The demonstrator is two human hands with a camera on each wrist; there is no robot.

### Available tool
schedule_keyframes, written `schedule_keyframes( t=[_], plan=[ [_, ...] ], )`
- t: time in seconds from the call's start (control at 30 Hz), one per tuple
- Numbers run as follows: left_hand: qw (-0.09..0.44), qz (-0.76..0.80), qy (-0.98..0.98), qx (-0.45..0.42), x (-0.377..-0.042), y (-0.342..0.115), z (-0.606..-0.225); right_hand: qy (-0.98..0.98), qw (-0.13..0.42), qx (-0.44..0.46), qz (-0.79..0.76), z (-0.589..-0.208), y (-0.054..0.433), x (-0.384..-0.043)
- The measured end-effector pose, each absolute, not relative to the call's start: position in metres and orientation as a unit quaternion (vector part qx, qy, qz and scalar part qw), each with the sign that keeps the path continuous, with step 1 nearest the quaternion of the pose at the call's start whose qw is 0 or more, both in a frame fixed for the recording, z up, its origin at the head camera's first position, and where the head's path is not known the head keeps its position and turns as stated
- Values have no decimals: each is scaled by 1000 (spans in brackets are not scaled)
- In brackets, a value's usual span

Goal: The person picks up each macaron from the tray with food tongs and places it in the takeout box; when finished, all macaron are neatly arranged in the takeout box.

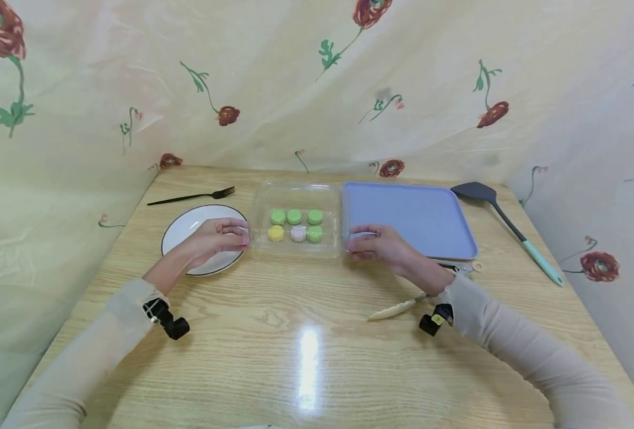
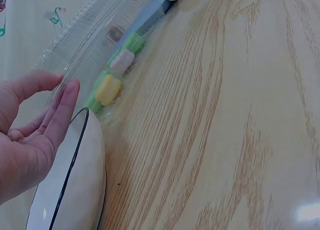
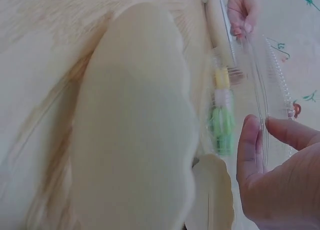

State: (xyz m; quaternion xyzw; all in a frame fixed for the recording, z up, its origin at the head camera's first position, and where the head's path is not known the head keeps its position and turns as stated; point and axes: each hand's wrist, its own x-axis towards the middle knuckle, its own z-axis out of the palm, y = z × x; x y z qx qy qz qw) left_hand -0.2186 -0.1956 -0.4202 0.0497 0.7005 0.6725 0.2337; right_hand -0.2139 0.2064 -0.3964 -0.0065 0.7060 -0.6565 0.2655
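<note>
A clear plastic food container sits in the middle, toward the back of the table. Inside it are several green macarons, a yellow macaron and a pale pink macaron. At its left edge, my left hand pinches the plastic rim between thumb and fingers, over the white plate. My right hand pinches the opposite rim the same way, near the blue tray. Both wrist views show the thin rim between thumb and fingertips.
Left lie a dark-rimmed white plate and a black fork. A blue tray is at right, with a spatula beyond it. Tongs with cream scalloped ends lie beneath the right forearm.
</note>
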Motion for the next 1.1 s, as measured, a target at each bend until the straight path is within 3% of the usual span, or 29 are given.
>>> schedule_keyframes(
  t=[1.1],
  plan=[
    [187, 716, 673, -4, -213, -186, -415, 657, 261, -12, -707, -405, 204, -216]
  ],
)
